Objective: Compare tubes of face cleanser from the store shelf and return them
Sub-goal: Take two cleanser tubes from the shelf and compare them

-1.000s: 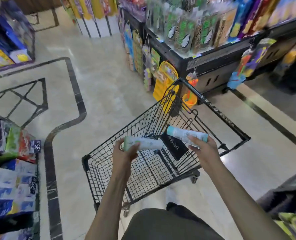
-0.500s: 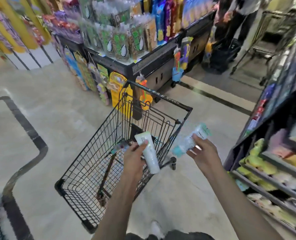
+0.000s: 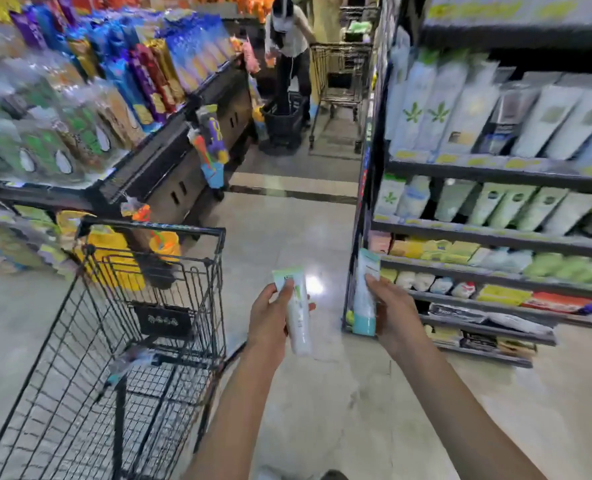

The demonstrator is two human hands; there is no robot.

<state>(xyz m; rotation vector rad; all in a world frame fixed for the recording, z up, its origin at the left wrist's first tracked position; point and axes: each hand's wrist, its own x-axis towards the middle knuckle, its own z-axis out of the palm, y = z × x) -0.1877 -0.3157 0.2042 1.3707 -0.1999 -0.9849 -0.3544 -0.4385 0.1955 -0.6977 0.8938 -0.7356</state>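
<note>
Gripping one tube apiece, both hands sat in the lower middle of the frame above the pale floor point(image 3: 287, 216). The left hand point(image 3: 268, 315) curled its fingers round a white tube point(image 3: 297, 315) with a green-and-white crimped end pointing up and its cap end pointing down; the thumb lay across the tube's front. The right hand point(image 3: 393, 315), just right of it, wrapped its fingers round a second tube point(image 3: 365, 296), pale with a teal cap at the bottom, held nearly upright. The two tubes stood near each other but apart, side by side. Behind the right hand, filling the right side of the frame, rose a dark shelf unit point(image 3: 495, 171) stocked with rows of upright cleanser tubes and boxed goods, blurred. At the lower left stood a black wire shopping cart point(image 3: 142, 327). In the upper left, a display table point(image 3: 170, 157) held colourful snack bags. At the top centre, another person point(image 3: 289, 43) stood beside another cart point(image 3: 339, 74).
</note>
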